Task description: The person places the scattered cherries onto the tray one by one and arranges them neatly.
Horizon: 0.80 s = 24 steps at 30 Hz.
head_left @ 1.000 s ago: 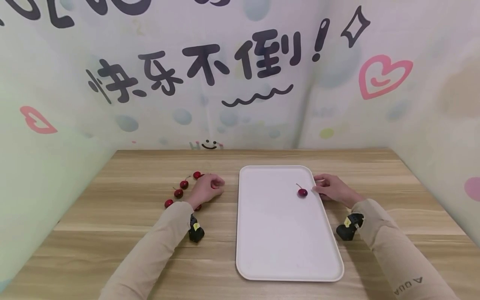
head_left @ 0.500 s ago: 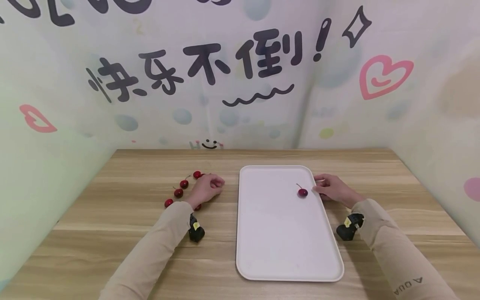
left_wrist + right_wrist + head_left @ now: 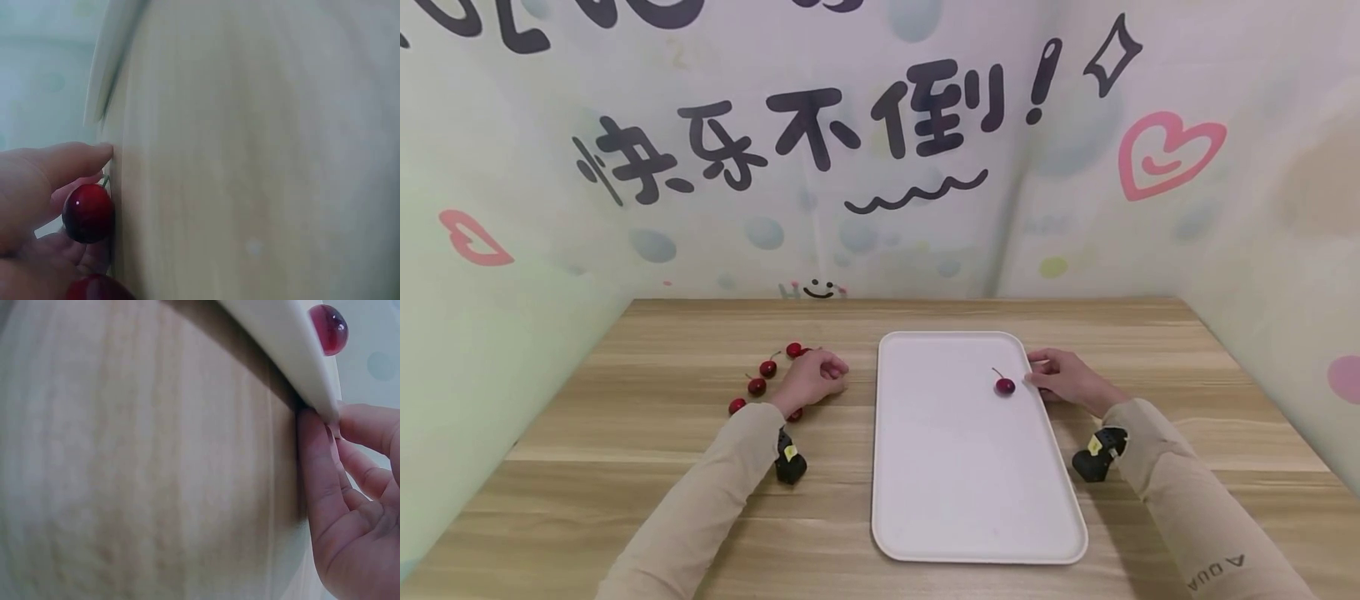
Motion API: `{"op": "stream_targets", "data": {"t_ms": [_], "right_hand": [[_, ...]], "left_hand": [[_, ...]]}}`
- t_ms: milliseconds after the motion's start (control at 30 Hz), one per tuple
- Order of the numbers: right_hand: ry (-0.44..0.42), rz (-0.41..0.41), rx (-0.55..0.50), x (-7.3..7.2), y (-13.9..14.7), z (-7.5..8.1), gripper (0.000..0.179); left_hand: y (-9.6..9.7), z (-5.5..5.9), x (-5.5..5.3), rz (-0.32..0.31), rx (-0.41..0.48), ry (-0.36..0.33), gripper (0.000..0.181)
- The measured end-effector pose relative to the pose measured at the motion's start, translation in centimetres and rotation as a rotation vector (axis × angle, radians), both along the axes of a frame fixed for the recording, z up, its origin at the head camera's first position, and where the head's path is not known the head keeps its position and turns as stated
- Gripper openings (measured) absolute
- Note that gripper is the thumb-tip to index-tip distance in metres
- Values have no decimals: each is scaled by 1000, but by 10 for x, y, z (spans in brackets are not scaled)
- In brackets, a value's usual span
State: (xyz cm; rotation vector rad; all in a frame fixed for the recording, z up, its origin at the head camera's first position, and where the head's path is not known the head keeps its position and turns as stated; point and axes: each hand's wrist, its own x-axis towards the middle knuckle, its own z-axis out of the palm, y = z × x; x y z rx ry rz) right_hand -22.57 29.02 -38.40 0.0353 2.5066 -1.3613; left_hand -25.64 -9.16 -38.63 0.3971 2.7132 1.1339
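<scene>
My left hand (image 3: 808,379) rests low over the table, left of a white tray (image 3: 962,467), its thumb and fingers curled around a dark red cherry (image 3: 90,212) with a short green stem. A second cherry (image 3: 100,289) shows at the bottom of the left wrist view. Several more cherries (image 3: 757,386) lie beside and partly under that hand. My right hand (image 3: 1067,379) pinches the tray's right rim near its far end, fingertips reaching beneath the edge in the right wrist view. One stemmed cherry (image 3: 1004,386) lies on the tray close to those fingers.
A wood-grain table (image 3: 775,542) carries everything. Behind it hangs a pale backdrop (image 3: 820,233) with dark lettering and pink hearts, and pale walls close in at both sides. Each wrist wears a small black camera (image 3: 790,462).
</scene>
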Motion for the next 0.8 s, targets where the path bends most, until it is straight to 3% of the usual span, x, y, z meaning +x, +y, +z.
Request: {"op": "stream_targets", "data": {"t_ms": [333, 800], "right_hand": [[10, -1, -14, -1, 2, -3, 44], [4, 0, -27, 0, 1, -2, 45]], "left_hand": [[-7, 3, 6, -21, -15, -29, 30], [-9, 7, 7, -1, -17, -28, 19]]}}
